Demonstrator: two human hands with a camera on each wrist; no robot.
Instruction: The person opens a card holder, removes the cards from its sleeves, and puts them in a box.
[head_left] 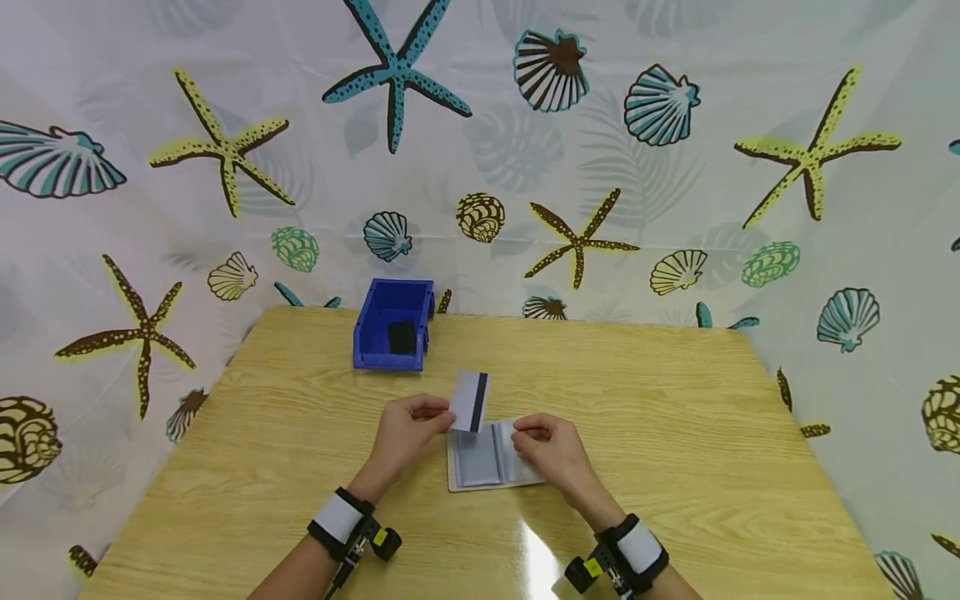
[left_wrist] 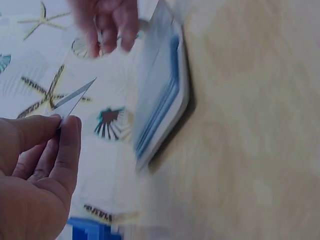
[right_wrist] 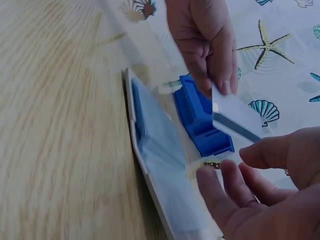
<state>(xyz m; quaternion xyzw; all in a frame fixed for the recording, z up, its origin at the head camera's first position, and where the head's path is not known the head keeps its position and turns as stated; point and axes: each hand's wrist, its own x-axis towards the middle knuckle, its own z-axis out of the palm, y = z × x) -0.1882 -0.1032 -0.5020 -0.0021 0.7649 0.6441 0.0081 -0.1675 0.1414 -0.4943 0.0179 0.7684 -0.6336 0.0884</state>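
Between thumb and fingertips, my left hand [head_left: 408, 429] pinches a white card [head_left: 467, 400] with a dark stripe. The card stands tilted over the top edge of an opened card holder [head_left: 477, 458]. This holder has clear plastic sleeves and a pale cover, and it lies spread on the table. My right hand [head_left: 553, 450] hovers over the holder's right side and partly covers it in the head view. From the right wrist, the thumb and fingers of that hand [right_wrist: 265, 185] show bent and apart, with nothing between them. The card [right_wrist: 237, 115] is beyond them.
A blue plastic bin [head_left: 367, 360] stands at the back of the wooden table [head_left: 660, 400], left of the middle, with a black flat item [head_left: 402, 337] inside. Behind the table hangs a cloth [head_left: 480, 142] printed with shells and starfish.
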